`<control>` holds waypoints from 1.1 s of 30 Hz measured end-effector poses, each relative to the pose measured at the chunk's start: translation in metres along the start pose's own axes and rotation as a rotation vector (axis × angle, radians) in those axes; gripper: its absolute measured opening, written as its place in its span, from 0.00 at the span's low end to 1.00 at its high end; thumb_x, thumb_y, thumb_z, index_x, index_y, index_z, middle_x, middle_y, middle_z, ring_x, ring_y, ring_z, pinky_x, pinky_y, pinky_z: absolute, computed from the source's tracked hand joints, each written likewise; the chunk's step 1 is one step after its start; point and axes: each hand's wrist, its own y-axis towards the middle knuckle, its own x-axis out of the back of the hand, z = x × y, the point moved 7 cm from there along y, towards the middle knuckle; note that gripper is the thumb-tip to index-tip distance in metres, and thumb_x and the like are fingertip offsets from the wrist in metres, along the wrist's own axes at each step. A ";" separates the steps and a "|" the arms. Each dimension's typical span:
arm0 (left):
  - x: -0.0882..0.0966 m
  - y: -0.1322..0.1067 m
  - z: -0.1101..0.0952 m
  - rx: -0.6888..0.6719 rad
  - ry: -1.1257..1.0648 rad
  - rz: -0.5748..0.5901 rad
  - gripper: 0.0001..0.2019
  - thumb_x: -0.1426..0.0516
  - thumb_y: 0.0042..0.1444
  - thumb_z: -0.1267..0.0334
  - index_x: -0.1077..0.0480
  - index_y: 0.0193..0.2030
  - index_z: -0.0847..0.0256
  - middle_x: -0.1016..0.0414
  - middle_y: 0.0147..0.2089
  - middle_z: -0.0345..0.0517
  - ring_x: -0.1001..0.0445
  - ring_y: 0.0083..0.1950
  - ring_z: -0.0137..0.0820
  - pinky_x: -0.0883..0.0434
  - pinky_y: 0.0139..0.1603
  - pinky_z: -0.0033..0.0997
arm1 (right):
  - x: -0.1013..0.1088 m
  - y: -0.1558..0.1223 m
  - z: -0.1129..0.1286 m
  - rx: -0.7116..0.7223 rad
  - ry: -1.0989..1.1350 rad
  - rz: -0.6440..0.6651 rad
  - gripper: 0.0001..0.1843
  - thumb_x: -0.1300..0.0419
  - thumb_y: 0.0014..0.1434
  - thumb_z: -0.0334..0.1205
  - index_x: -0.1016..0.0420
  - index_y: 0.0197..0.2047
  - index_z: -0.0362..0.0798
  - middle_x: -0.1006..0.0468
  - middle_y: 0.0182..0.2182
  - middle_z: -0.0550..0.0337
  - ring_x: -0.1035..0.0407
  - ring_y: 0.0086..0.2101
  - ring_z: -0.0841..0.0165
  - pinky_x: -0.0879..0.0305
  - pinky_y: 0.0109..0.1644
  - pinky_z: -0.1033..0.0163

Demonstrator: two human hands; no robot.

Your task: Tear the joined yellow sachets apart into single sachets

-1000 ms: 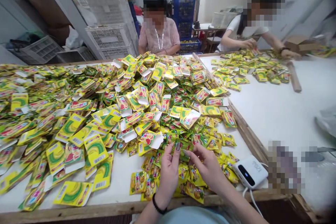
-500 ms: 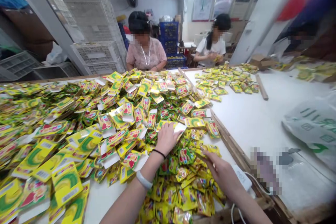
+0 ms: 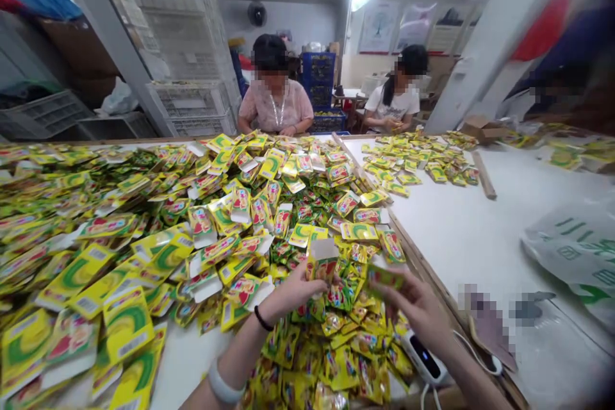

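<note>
Currently gripping a small yellow printed cardboard carton with a raised white flap [image 3: 323,259] between thumb and fingers of the left hand [image 3: 303,286], and pinching a flat green-and-yellow packet [image 3: 384,277] in the right hand [image 3: 417,302], apart from it, above shiny yellow sachets [image 3: 340,362]. Apparently about to fill the carton; next, steady the flap end and bring the packet squarely to it.

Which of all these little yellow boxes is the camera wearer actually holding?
The box in the left hand, its pale flap sticking up. Being gripped sets it apart: the other boxes around it lie loose in the heap.
</note>
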 end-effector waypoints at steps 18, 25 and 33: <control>-0.047 -0.063 0.018 0.013 0.158 0.060 0.10 0.42 0.43 0.67 0.32 0.35 0.63 0.32 0.30 0.38 0.39 0.30 0.26 0.39 0.29 0.22 | -0.065 -0.021 0.074 0.234 -0.472 0.501 0.13 0.50 0.60 0.29 0.29 0.44 0.50 0.29 0.37 0.56 0.31 0.36 0.69 0.33 0.40 0.64; -0.066 -0.061 0.030 0.071 -0.061 0.195 0.11 0.42 0.43 0.68 0.32 0.36 0.63 0.33 0.28 0.37 0.39 0.28 0.25 0.37 0.32 0.23 | -0.048 -0.040 0.048 0.246 -0.295 0.384 0.08 0.48 0.62 0.35 0.28 0.40 0.50 0.28 0.41 0.54 0.32 0.42 0.67 0.35 0.45 0.62; -0.072 -0.060 0.033 -0.064 0.271 0.098 0.36 0.40 0.47 0.61 0.49 0.63 0.59 0.28 0.43 0.47 0.29 0.42 0.35 0.32 0.43 0.32 | -0.036 -0.036 0.034 0.176 -0.423 0.443 0.10 0.48 0.62 0.38 0.26 0.34 0.49 0.28 0.35 0.57 0.32 0.38 0.68 0.35 0.41 0.64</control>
